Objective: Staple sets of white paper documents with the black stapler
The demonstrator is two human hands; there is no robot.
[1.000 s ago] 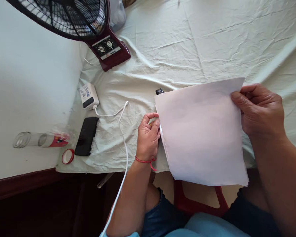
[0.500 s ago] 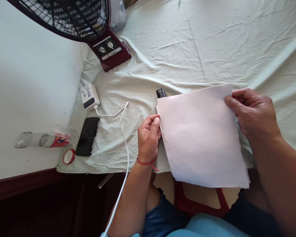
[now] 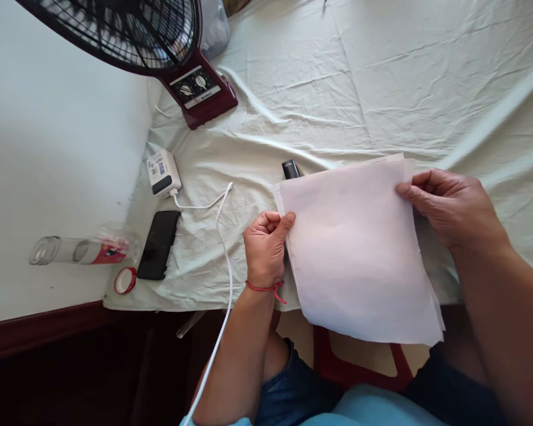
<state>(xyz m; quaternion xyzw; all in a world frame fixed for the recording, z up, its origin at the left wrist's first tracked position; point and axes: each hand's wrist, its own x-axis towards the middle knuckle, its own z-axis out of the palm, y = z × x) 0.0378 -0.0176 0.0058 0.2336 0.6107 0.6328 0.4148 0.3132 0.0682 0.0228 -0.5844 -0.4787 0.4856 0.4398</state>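
Note:
A small stack of blank white paper sheets [image 3: 355,248] is held up between my hands over the table's front edge. My left hand [image 3: 269,245] pinches its left edge, thumb on top, a red string around the wrist. On the opposite side, my right hand [image 3: 448,204] grips the stack near its upper right corner between thumb and fingers. The sheets' edges are slightly out of line at the top and the lower right. Just behind the stack's upper left corner, a small black object [image 3: 290,169] pokes out, partly hidden by the paper.
A dark red fan [image 3: 204,97] stands at the back left. Nearer are a white plug box [image 3: 163,173] with a white cable [image 3: 225,248], a black phone [image 3: 159,245], a glass bottle [image 3: 82,251] and a red-rimmed lid [image 3: 125,280]. A pale wrinkled cloth [image 3: 302,100] covers the table.
The paper stack has shifted a little left and its sheets have slid slightly against each other. My left thumb now lies farther over the edge; my right hand has moved slightly left and down.

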